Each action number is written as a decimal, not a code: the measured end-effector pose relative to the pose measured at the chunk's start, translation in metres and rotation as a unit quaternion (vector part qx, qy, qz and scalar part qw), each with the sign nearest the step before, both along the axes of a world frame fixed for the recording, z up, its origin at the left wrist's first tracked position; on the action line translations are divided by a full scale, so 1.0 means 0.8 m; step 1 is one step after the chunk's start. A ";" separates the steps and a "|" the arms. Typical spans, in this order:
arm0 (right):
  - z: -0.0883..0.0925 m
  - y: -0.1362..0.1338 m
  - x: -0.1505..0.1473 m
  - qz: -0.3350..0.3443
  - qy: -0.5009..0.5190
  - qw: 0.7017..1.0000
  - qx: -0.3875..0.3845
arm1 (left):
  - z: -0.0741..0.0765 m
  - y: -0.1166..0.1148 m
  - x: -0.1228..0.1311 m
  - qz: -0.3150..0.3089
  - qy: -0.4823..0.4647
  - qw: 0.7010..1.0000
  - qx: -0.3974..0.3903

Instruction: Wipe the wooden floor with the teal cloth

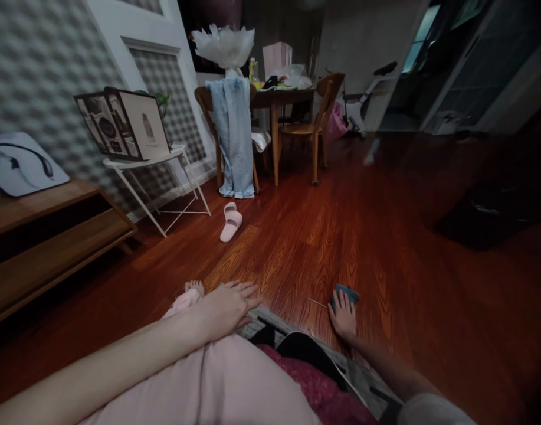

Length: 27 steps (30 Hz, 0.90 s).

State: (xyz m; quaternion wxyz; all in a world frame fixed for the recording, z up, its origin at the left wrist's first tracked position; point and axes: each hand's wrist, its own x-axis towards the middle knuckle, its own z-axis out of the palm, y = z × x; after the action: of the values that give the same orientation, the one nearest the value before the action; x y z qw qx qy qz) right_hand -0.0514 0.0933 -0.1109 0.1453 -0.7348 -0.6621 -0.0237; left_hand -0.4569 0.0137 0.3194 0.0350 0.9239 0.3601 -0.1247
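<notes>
My left hand [235,302] rests above my raised leg in pink cloth [235,383], fingers stretched out and a little apart, with nothing in them. On the right, my right hand [343,317] lies low at the floor, its fingers spread over a small blue-grey flat object [353,293]. The hand covers much of that object, and I cannot make out its kind. Beside it on the floor lies a thin pale stick-like thing [317,302]. Between my hands is a grey and black patterned mat [274,321], partly under dark red cloth [297,369].
Pink slippers [231,227] lie on the wooden floor [297,236] ahead. A low wooden cabinet [53,206] and a white side table [182,154] bearing a box [148,127] stand left. Behind are a dining table [274,97], chairs [318,112] and hanging jeans [235,136].
</notes>
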 end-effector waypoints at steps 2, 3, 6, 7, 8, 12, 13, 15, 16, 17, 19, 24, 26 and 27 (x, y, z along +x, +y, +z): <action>-0.001 -0.007 -0.027 0.053 0.000 0.999 0.001 | -0.002 0.002 0.001 -0.013 -0.005 1.000 0.011; 0.001 -0.007 -0.045 0.083 0.001 0.997 0.003 | -0.002 0.002 0.001 -0.020 -0.006 1.000 0.013; 0.014 -0.001 -0.104 0.183 0.007 0.983 0.006 | -0.002 0.003 0.001 -0.031 -0.010 0.999 0.012; 0.018 0.003 -0.123 0.219 0.009 0.976 0.005 | -0.002 0.003 0.001 -0.030 -0.013 0.999 0.011; 0.022 0.007 -0.139 0.256 0.011 0.967 0.001 | -0.001 0.003 0.001 -0.028 -0.014 0.999 0.009; 0.041 0.036 -0.169 0.384 0.019 0.923 -0.031 | 0.005 0.003 0.002 -0.019 0.009 1.000 -0.002; 0.044 0.047 -0.164 0.398 0.020 0.916 -0.041 | 0.007 0.003 0.002 -0.016 0.015 1.000 -0.004; 0.049 0.068 -0.140 0.382 0.023 0.922 -0.052 | 0.008 0.003 0.000 -0.011 0.018 1.000 -0.007; 0.049 0.078 -0.122 0.349 0.024 0.935 -0.054 | 0.008 0.002 -0.002 -0.008 0.014 1.000 -0.011; 0.047 0.084 -0.100 0.299 0.024 0.952 -0.053 | 0.008 0.002 -0.004 -0.005 0.009 1.000 -0.015; 0.039 0.086 -0.050 0.169 0.022 0.984 -0.048 | 0.006 0.002 -0.008 0.003 -0.006 1.000 -0.025; 0.007 0.029 0.059 -0.072 0.011 0.997 -0.011 | 0.009 -0.002 -0.009 0.024 -0.003 0.999 -0.032; 0.000 0.002 0.074 -0.103 0.006 0.995 0.003 | 0.013 -0.003 -0.006 0.027 0.001 0.999 -0.035; -0.002 -0.007 0.074 -0.115 0.006 0.993 0.007 | 0.015 -0.003 -0.005 0.026 0.000 0.999 -0.035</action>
State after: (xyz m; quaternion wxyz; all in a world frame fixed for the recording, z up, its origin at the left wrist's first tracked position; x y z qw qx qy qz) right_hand 0.0081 0.0878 -0.1123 0.1506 -0.8052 -0.5721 -0.0406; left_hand -0.4605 0.0115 0.3316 0.0704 0.9122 0.3797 -0.1366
